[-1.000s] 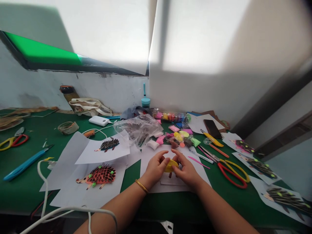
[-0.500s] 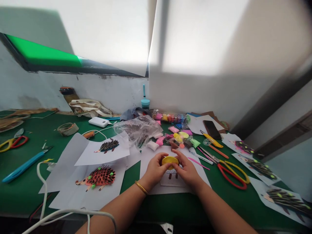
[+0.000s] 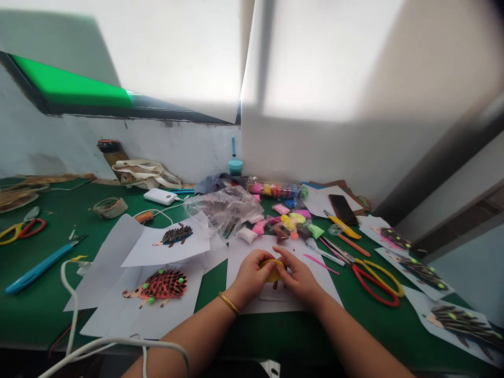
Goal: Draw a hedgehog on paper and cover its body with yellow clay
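Observation:
Between my two hands is a flattened piece of yellow clay [image 3: 271, 270], partly covered by the fingers. My left hand [image 3: 252, 273], with a gold bangle at the wrist, pinches its left side. The fingers of my right hand [image 3: 297, 273] press on its right side. Both hands are above a white sheet of paper [image 3: 240, 254] bearing a partly made figure, of which brown legs [image 3: 275, 285] show below the clay. The rest of that figure is hidden by the hands and clay.
Bagged coloured clay [image 3: 289, 223] lies behind the sheet. Scissors [image 3: 378, 278], a yellow cutter [image 3: 342, 226] and a phone [image 3: 342, 209] are to the right. Hedgehog pictures [image 3: 165, 289] lie left, more at far right. A white cable [image 3: 71, 310] crosses the front left.
The yellow clay has tilted and sunk lower between the hands, so less of it shows. My right fingers have shifted and closed in over its right side.

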Available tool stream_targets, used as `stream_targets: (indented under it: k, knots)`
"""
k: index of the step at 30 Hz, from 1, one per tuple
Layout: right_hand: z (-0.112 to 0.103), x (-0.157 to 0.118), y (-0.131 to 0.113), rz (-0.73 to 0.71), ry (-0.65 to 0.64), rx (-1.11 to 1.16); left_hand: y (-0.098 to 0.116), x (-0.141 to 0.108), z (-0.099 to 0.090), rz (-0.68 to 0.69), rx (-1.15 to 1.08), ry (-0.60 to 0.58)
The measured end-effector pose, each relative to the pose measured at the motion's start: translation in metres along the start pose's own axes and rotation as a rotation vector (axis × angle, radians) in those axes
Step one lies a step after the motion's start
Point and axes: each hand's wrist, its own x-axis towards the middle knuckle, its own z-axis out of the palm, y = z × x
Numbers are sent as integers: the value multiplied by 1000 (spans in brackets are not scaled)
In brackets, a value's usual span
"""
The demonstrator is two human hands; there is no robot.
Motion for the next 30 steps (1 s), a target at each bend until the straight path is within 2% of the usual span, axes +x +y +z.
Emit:
stream_targets:
  k: [6, 11, 17, 22, 30]
  knots:
    - [0, 1, 1, -42, 76, -99, 3, 0, 1, -21, -149, 32]
    - [-4, 1, 11, -41, 190, -21, 4, 1, 1, -100, -309, -13]
    - [0, 2, 13, -12, 185, 116, 8, 1, 0, -105, -283, -12]
    - [-3, 3, 10, 14, 209, 53, 8, 1, 0, -90, -266, -13]
    - [-4, 0, 10, 54, 210, 42, 6, 3, -3, -126, -294, 52]
